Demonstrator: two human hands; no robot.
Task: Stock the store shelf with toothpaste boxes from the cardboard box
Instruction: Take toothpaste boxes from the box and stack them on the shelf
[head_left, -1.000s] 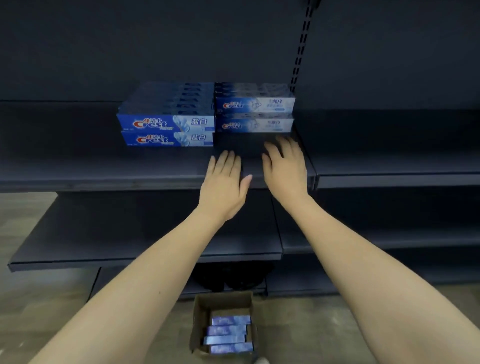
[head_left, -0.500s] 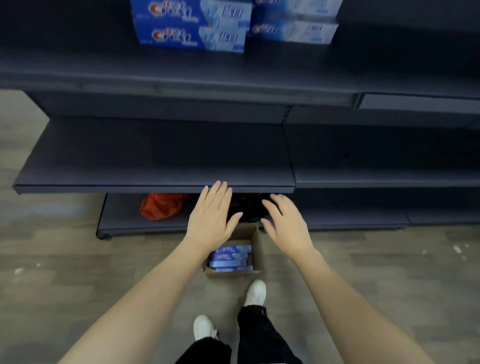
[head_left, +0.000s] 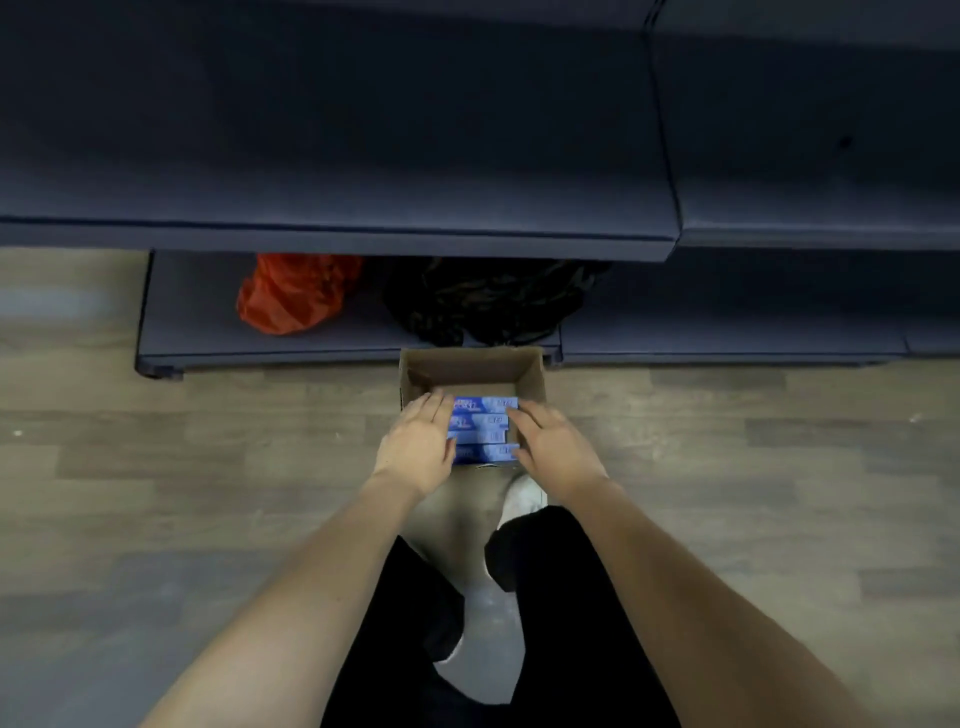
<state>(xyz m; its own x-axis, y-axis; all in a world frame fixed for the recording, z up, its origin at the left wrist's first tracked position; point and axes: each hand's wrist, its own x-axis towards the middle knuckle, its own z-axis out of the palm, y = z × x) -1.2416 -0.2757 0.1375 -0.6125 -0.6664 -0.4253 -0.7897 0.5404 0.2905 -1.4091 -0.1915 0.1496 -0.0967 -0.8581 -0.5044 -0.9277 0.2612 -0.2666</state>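
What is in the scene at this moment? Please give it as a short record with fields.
setting: store aisle, dark shelves, wooden floor
cardboard box: open, on the floor before the lowest shelf
toothpaste boxes: blue, four visible in the box
left hand: at the left ends of the toothpaste boxes
right hand: at their right ends
grip: cannot tell yet
lowest shelf: orange bag, black bag

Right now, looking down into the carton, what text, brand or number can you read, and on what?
None legible.
Toothpaste boxes in the cardboard box: red and white print on blue faces, too blurred to read.
Orange bag, black bag, shelf: no text visible.
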